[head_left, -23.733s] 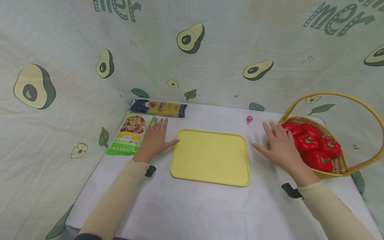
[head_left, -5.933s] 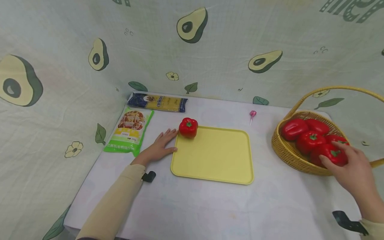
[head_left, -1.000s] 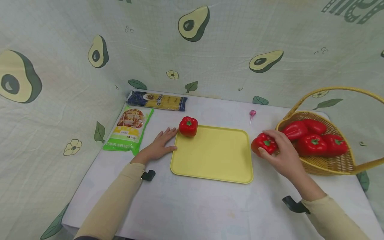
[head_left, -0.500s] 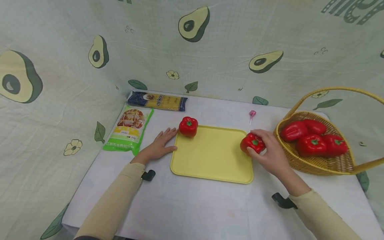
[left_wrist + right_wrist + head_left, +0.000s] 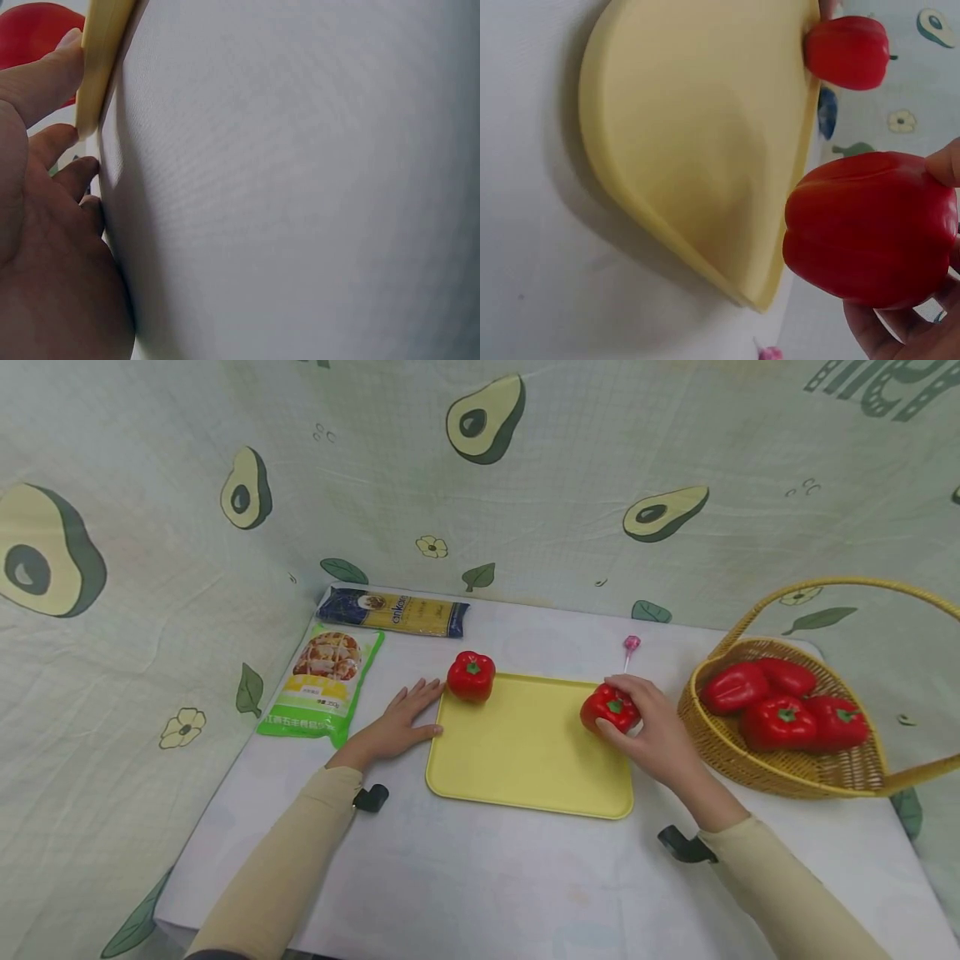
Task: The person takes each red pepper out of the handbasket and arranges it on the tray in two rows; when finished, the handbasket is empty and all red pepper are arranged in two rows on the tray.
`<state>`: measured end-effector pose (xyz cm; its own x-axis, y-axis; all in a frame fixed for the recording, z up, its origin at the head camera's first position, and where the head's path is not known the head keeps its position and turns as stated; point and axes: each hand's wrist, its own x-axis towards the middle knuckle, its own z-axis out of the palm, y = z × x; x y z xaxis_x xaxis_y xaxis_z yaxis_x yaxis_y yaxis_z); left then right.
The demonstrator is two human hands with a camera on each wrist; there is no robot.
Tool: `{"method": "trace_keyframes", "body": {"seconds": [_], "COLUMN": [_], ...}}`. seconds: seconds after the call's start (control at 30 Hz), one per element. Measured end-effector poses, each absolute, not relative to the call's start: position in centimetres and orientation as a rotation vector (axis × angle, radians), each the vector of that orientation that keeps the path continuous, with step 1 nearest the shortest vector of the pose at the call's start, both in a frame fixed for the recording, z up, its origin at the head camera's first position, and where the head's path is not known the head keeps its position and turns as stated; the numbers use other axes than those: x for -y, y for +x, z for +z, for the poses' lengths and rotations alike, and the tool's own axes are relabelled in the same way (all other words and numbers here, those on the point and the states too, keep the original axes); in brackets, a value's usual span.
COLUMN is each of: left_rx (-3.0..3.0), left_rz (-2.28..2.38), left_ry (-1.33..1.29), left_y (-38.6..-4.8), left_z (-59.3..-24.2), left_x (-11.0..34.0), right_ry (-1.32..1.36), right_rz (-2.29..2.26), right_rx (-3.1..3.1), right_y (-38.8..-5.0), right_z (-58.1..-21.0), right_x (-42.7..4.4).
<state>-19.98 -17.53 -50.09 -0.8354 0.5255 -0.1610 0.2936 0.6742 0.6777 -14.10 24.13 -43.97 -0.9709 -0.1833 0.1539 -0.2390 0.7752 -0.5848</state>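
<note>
pepper (image 5: 609, 708) gripped in my right hand (image 5: 658, 733), over far right of tray (image 5: 525, 764), left hand (image 5: 393, 727) just uncurled, touching tray's left edge

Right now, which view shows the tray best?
The head view: the tray lies fully within the frame, seen from above. The right wrist view is closer but cuts it off at the top; the left wrist view shows only a strip.
</note>
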Motion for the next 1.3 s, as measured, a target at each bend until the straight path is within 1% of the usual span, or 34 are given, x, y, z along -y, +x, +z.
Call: {"method": "trace_keyframes", "body": {"seconds": [0.8,1.3], "left_rx": [-2.539,-2.538], "left_rz": [0.918,0.925], "left_ry": [0.593,0.597], "left_y": [-20.0,-20.1], "left_z": [-50.1,-50.3], "left_x": [17.6,17.6], "right_ry": [0.491,0.514], "right_rz": [1.069,1.075], "right_rx": [2.846,2.845], "right_y": [-17.3,-19.0], "right_z": [-44.9,-45.3], "right_x": [-19.2,-16.9]}}
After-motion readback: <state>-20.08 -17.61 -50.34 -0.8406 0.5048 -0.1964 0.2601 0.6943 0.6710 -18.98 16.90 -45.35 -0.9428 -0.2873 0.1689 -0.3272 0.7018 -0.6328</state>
